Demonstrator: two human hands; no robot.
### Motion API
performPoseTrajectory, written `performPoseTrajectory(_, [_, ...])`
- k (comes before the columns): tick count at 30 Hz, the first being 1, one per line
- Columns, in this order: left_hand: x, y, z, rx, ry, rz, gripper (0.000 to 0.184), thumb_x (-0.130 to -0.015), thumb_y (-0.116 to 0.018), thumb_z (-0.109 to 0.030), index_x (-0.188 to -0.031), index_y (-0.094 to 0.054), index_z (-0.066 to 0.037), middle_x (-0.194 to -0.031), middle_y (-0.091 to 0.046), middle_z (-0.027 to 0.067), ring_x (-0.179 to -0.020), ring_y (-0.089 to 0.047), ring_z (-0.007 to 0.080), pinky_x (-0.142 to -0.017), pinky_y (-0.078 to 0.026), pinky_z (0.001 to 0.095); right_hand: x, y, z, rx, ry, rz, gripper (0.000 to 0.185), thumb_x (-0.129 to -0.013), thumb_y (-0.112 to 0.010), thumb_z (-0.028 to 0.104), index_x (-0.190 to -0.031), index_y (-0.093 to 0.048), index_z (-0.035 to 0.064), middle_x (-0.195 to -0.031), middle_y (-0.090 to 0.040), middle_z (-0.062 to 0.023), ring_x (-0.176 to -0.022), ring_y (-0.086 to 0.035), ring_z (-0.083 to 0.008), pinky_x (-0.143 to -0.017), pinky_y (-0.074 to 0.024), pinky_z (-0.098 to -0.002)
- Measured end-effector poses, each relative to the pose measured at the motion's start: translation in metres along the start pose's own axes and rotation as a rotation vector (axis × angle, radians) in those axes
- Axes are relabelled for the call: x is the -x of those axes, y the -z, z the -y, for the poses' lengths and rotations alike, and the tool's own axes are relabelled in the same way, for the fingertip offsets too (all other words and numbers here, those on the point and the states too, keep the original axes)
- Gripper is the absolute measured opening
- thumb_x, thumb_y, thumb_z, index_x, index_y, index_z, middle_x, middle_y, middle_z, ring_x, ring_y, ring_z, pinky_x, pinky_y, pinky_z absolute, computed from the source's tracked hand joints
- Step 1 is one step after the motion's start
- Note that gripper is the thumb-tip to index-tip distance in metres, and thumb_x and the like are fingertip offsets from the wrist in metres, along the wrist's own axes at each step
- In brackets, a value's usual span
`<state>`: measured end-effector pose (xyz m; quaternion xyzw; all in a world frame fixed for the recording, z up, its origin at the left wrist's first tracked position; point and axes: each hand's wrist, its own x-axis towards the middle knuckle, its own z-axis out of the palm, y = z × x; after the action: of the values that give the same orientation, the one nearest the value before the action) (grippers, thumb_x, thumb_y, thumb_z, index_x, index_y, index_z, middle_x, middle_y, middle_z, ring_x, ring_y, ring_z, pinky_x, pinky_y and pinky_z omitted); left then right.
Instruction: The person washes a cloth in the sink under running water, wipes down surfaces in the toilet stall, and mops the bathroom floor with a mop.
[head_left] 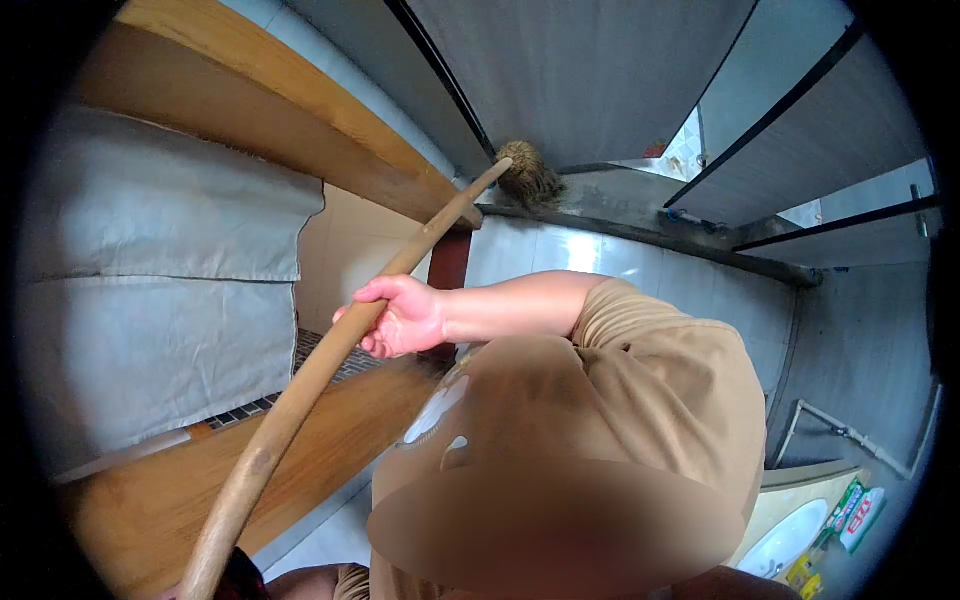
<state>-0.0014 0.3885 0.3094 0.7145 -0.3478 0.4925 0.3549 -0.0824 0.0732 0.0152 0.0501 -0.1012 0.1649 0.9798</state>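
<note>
A mop with a long wooden handle (300, 385) slants across the view from lower left to upper middle. Its bushy brown fibre head (527, 178) rests at the dark raised sill by the grey partitions. My right hand (400, 312) is closed round the middle of the handle, palm partly turned up, thumb over the top. At the bottom left edge my left hand (232, 578) is dark and mostly cut off. It is at the near end of the handle and appears wrapped round it.
A grey curtain (170, 300) hangs in a wooden door frame (270, 115) at left. Grey stall partitions (590, 70) stand at the top and right. Glossy pale tiles (610, 250) cover the floor. At lower right are a white washbasin (790, 540), a green-and-white packet (858, 518) and pipes (850, 432).
</note>
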Motion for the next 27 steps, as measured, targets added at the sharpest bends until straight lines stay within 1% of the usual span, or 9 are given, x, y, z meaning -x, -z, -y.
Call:
performPoseTrajectory(1, [0.004,-0.002,-0.001,0.011,0.026,0.015,0.052,-0.077,-0.051,-0.051,-0.086,-0.051,0.0,-0.079,-0.05,0.0119,-0.064,-0.049,0.0263,-0.061,-0.042,0.0362,0.001,0.01,0.003,-0.017,0.007,-0.011,0.036,-0.079,-0.054,0.032,-0.1,-0.057,0.003,-0.088,-0.06,-0.0085,-0.067,-0.056,-0.02,-0.066,-0.0454,-0.0288])
performPoseTrajectory(4, [0.017,-0.002,-0.005,0.038,0.092,0.046,0.051,-0.078,-0.05,-0.05,-0.088,-0.05,0.0,-0.081,-0.05,0.0124,-0.067,-0.049,0.026,-0.064,-0.042,0.0363,0.011,0.029,0.013,-0.019,0.018,-0.015,0.036,-0.079,-0.053,0.032,-0.1,-0.057,0.0031,-0.089,-0.061,-0.0082,-0.067,-0.056,-0.0194,-0.065,-0.0453,-0.0283])
performPoseTrajectory(8, [0.029,-0.004,-0.008,0.055,0.156,0.085,0.049,-0.079,-0.05,-0.047,-0.091,-0.049,0.001,-0.085,-0.05,0.0131,-0.071,-0.05,0.0256,-0.067,-0.042,0.0364,0.013,0.031,0.017,0.025,0.019,-0.105,0.035,-0.08,-0.052,0.033,-0.099,-0.057,0.0031,-0.088,-0.061,-0.0084,-0.065,-0.056,-0.0193,-0.063,-0.0451,-0.0281])
performPoseTrajectory(13, [0.041,-0.004,-0.009,0.083,0.198,0.108,0.048,-0.081,-0.049,-0.044,-0.095,-0.048,0.001,-0.089,-0.05,0.014,-0.077,-0.05,0.0251,-0.071,-0.042,0.0366,0.014,0.041,0.019,0.024,-0.009,-0.186,0.036,-0.08,-0.052,0.033,-0.098,-0.058,0.0027,-0.088,-0.061,-0.0091,-0.064,-0.056,-0.0197,-0.062,-0.0454,-0.0282])
performPoseTrajectory(19, [0.044,-0.004,-0.004,0.156,0.208,0.164,0.046,-0.082,-0.049,-0.041,-0.1,-0.047,0.002,-0.094,-0.05,0.0151,-0.083,-0.05,0.0245,-0.075,-0.042,0.0368,0.014,0.049,0.025,0.061,0.019,-0.175,0.036,-0.08,-0.051,0.032,-0.096,-0.058,0.0016,-0.085,-0.061,-0.0108,-0.063,-0.056,-0.02,-0.061,-0.045,-0.0279])
performPoseTrajectory(21, [0.047,-0.007,0.001,0.189,0.2,0.227,0.045,-0.083,-0.048,-0.04,-0.101,-0.046,0.002,-0.095,-0.05,0.0154,-0.085,-0.05,0.0243,-0.077,-0.042,0.0369,0.014,0.064,0.033,0.035,0.056,-0.127,0.036,-0.079,-0.05,0.032,-0.094,-0.059,0.0011,-0.085,-0.061,-0.0111,-0.066,-0.057,-0.0207,-0.063,-0.0451,-0.0292])
performPoseTrajectory(23, [0.046,0.006,0.02,0.198,0.165,0.436,0.045,-0.084,-0.048,-0.038,-0.103,-0.046,0.002,-0.097,-0.05,0.0158,-0.087,-0.05,0.0241,-0.079,-0.042,0.0369,0.017,0.077,0.045,0.023,0.12,-0.085,0.036,-0.078,-0.05,0.032,-0.091,-0.06,0.0008,-0.085,-0.061,-0.0116,-0.07,-0.057,-0.0216,-0.066,-0.0449,-0.0312])
performPoseTrajectory(25, [0.052,-0.005,0.022,0.255,0.174,0.592,0.044,-0.084,-0.048,-0.037,-0.105,-0.045,0.002,-0.099,-0.05,0.0161,-0.089,-0.05,0.0239,-0.08,-0.042,0.037,0.03,0.086,0.061,0.021,0.216,-0.049,0.036,-0.076,-0.05,0.033,-0.088,-0.061,0.0007,-0.085,-0.061,-0.0123,-0.073,-0.056,-0.0227,-0.07,-0.0444,-0.0338])
performPoseTrajectory(27, [0.082,-0.08,-0.071,0.485,0.246,0.318,0.032,-0.077,-0.054,-0.024,-0.09,-0.048,0.004,-0.084,-0.055,0.0205,-0.076,-0.055,0.0283,-0.068,-0.047,0.0388,0.04,0.107,0.082,-0.025,0.449,-0.149,0.035,-0.072,-0.052,0.033,-0.084,-0.062,0.0012,-0.085,-0.061,-0.0127,-0.073,-0.055,-0.0242,-0.072,-0.0431,-0.0356])
